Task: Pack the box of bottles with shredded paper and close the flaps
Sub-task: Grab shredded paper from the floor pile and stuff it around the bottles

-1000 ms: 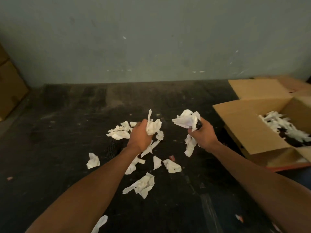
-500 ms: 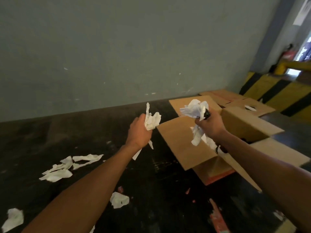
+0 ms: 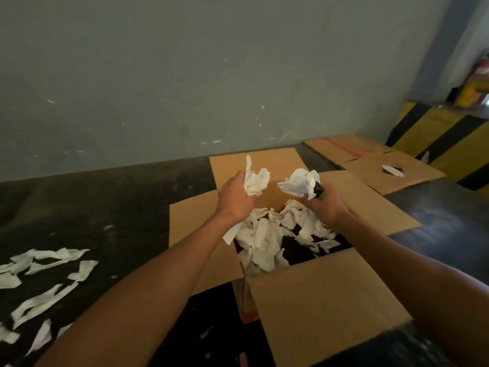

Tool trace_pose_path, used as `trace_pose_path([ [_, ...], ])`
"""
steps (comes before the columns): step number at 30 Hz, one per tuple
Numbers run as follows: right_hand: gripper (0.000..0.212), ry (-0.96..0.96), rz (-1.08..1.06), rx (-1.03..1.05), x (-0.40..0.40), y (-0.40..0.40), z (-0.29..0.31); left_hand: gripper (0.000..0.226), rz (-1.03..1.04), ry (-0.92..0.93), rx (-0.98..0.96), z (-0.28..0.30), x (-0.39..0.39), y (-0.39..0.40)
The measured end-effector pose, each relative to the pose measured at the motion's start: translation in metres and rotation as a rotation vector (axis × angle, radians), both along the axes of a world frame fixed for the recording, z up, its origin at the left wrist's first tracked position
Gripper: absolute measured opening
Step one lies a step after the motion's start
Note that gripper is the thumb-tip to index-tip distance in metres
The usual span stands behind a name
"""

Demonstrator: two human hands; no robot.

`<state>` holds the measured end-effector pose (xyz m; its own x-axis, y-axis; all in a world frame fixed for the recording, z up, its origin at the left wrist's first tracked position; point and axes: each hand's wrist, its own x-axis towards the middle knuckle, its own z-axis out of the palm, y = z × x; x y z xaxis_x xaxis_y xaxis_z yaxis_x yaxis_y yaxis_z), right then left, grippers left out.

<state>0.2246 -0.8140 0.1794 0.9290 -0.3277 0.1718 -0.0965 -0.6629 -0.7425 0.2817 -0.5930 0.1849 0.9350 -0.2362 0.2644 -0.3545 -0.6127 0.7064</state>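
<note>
An open cardboard box (image 3: 325, 295) sits on the dark floor, its four flaps spread outward. Inside lie white shredded paper pieces (image 3: 267, 239) over dark bottles (image 3: 296, 250), which are mostly hidden. My left hand (image 3: 235, 198) hovers above the box's left side, shut on a wad of white paper (image 3: 255, 180). My right hand (image 3: 326, 205) is over the right side of the opening, gripping another paper wad (image 3: 299, 182) together with a small black object.
Loose paper strips (image 3: 45, 276) lie scattered on the floor at the left. Flattened cardboard (image 3: 381, 165) lies behind the box on the right. A grey-green wall runs along the back. A yellow-and-black striped barrier (image 3: 444, 144) stands at the far right.
Both hands carried their paper wads rightward from the floor pile to above the open box. The view turned right with them, so the box now sits in the middle.
</note>
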Motion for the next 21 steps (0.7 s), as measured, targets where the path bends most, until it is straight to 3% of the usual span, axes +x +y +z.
trace_pose_path([
  [7,0.027,0.133,0.097,-0.025,0.031,-0.044,-0.03,0.031,-0.023,0.175,0.075,-0.04,0.016,-0.061],
  [9,0.039,0.217,0.155,-0.039,0.042,-0.052,-0.038,0.035,-0.027,0.227,0.125,-0.053,0.022,-0.068],
  [12,0.082,0.319,0.219,-0.07,0.062,-0.066,-0.055,0.057,-0.011,0.311,0.308,-0.07,0.034,-0.072],
  [18,0.106,0.367,0.236,-0.071,0.072,-0.077,-0.054,0.123,0.029,0.509,0.523,-0.076,0.047,-0.071],
  [21,0.11,0.432,0.256,-0.151,0.074,-0.08,-0.054,0.131,0.034,0.552,0.621,-0.076,0.042,-0.071],
])
